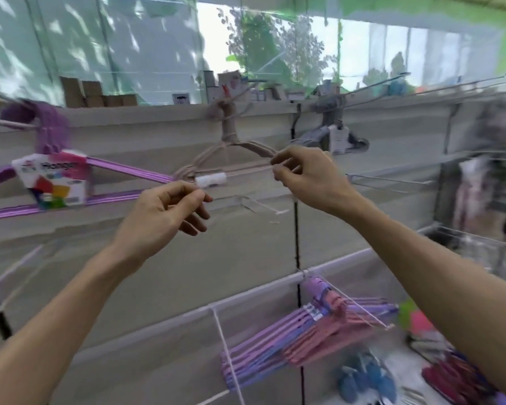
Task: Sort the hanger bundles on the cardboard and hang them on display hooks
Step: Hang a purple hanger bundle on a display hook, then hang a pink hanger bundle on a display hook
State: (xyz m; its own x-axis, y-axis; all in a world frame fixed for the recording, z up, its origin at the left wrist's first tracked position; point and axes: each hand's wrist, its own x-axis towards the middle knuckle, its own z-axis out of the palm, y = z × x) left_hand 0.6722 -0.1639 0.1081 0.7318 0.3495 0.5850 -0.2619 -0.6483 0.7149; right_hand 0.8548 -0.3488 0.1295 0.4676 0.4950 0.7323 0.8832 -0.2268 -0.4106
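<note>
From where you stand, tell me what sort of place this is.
Most likely a small household-goods shop, at a display wall. Bundles of hangers hang on wire hooks: a labelled purple bundle, a beige bundle that both hands are handling, and purple and pink bundles lower down. Small boxes line the top ledge.

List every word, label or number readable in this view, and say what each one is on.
"Hanger": on the colourful card label wrapped round the purple hanger bundle at left; the rest of its print is too blurred to read.
White tag on the beige hanger bundle: no readable text.
White tag on the grey hangers: too blurred to read.
Boxes on the top ledge: too small to read.
</note>
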